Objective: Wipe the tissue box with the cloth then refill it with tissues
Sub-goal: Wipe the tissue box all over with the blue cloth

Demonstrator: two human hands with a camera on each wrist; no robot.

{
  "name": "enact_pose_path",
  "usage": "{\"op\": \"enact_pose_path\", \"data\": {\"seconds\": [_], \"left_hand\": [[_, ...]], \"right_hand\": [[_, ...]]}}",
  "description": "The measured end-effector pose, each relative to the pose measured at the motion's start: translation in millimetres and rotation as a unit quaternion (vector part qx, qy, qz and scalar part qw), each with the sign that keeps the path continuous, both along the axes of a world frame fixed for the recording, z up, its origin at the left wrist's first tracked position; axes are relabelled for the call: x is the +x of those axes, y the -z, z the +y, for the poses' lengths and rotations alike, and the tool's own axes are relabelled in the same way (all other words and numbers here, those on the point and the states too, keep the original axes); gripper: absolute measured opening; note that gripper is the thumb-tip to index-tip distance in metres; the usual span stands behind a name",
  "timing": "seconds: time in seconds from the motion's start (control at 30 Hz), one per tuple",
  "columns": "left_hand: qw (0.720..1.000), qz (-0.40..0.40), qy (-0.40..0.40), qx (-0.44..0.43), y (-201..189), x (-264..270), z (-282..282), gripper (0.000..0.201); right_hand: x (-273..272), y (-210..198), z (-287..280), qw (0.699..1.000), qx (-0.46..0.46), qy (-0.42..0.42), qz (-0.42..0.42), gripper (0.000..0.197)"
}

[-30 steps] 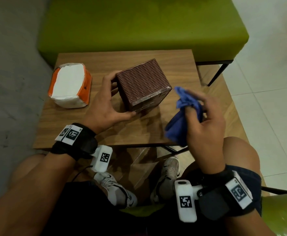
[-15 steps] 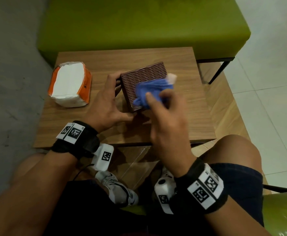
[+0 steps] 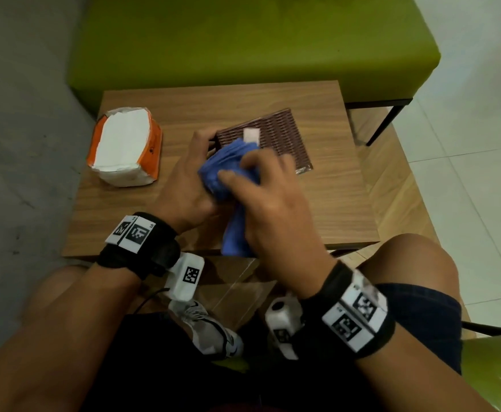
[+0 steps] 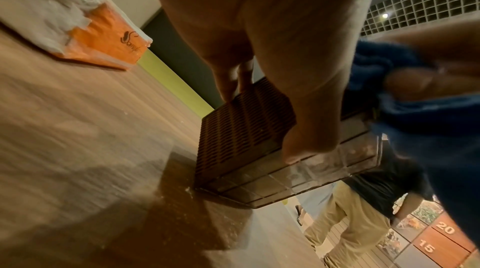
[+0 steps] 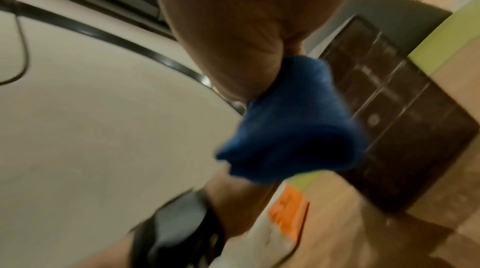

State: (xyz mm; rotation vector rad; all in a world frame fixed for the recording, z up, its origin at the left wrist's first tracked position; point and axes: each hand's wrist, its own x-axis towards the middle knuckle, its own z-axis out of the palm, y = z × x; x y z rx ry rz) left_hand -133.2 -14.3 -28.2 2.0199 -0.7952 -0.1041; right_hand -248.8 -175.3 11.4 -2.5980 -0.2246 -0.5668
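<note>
With the left hand [image 3: 184, 185] gripping the tissue box [image 3: 276, 138] and the right hand [image 3: 270, 203] clutching the cloth [image 3: 228, 168], a hard stroke risked sliding the box off the table [image 3: 332, 203].

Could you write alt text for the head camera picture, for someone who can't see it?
Seen from above, a person's right hand rubs a bunched blue cloth over a brown woven tissue box on a small wooden table, while the left hand grips the box's side. An opened orange pack of white tissues lies to the left, a green bench behind.
</note>
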Motion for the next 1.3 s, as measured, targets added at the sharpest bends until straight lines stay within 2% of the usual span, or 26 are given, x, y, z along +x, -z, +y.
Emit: {"op": "enact_pose_path", "data": {"seconds": [0.1, 0.2, 0.27, 0.37, 0.43, 0.47, 0.6, 0.63, 0.73, 0.8, 0.83, 0.93, 1.0, 1.03, 1.1, 1.17, 1.3], "left_hand": [[0.999, 0.033, 0.004, -0.009, 3, 0, 4, 0.102], [0.999, 0.040, 0.004, -0.008, 4, -1, 2, 0.103], [0.999, 0.038, 0.005, -0.012, 3, 0, 2, 0.101], [0.999, 0.037, 0.000, 0.006, 5, 1, 2, 0.086], [0.999, 0.038, -0.018, -0.006, 6, -2, 2, 0.091], [0.999, 0.043, -0.022, -0.015, 6, -2, 2, 0.094], [0.998, 0.058, -0.013, -0.018, 9, -1, 3, 0.105], [0.998, 0.064, -0.010, -0.016, 8, -1, 1, 0.104], [0.998, 0.059, -0.009, 0.012, 4, -2, 0, 0.098], [0.999, 0.044, -0.014, 0.010, 4, -4, 2, 0.100], [0.999, 0.044, -0.019, 0.003, 6, -5, 3, 0.101], [0.998, 0.054, -0.016, -0.006, 7, -5, 4, 0.107], [0.998, 0.055, -0.011, 0.000, 5, -5, 1, 0.107], [0.998, 0.058, -0.011, 0.002, 2, -5, 0, 0.107], [0.997, 0.068, -0.020, 0.003, 0, -6, -1, 0.108], [0.997, 0.081, -0.020, 0.001, 0, -7, 0, 0.109], [0.997, 0.071, -0.029, -0.001, 5, -5, 3, 0.105]], "right_hand": [[29, 0, -46, 0.990, 0.053, 0.127, -0.028, 0.030], [44, -4, -55, 0.976, 0.055, 0.208, -0.010, 0.030], [38, -6, -32, 0.984, 0.026, 0.177, -0.023, 0.031], [20, -5, 3, 0.999, -0.029, 0.010, -0.030, 0.032], [22, -6, -5, 0.998, -0.048, -0.035, -0.024, 0.033], [28, -6, -17, 0.999, -0.035, -0.018, -0.021, 0.033], [43, -7, -52, 0.988, 0.043, 0.143, -0.027, 0.027], [41, -7, -44, 0.989, 0.039, 0.143, -0.029, 0.027], [21, -5, -2, 0.999, -0.023, 0.007, -0.026, 0.031], [16, -5, -4, 0.998, -0.038, -0.040, -0.023, 0.034], [20, -4, -15, 0.999, -0.031, -0.025, -0.024, 0.035], [34, -3, -56, 0.995, 0.016, 0.093, -0.032, 0.032], [35, -5, -57, 0.990, 0.037, 0.135, -0.033, 0.028], [32, -6, -45, 0.992, 0.028, 0.120, -0.035, 0.028], [20, -5, -16, 0.999, -0.019, 0.028, -0.030, 0.033], [14, -2, -11, 0.998, -0.052, -0.030, -0.022, 0.039], [29, 0, -56, 0.998, 0.012, 0.052, -0.030, 0.031]]}}
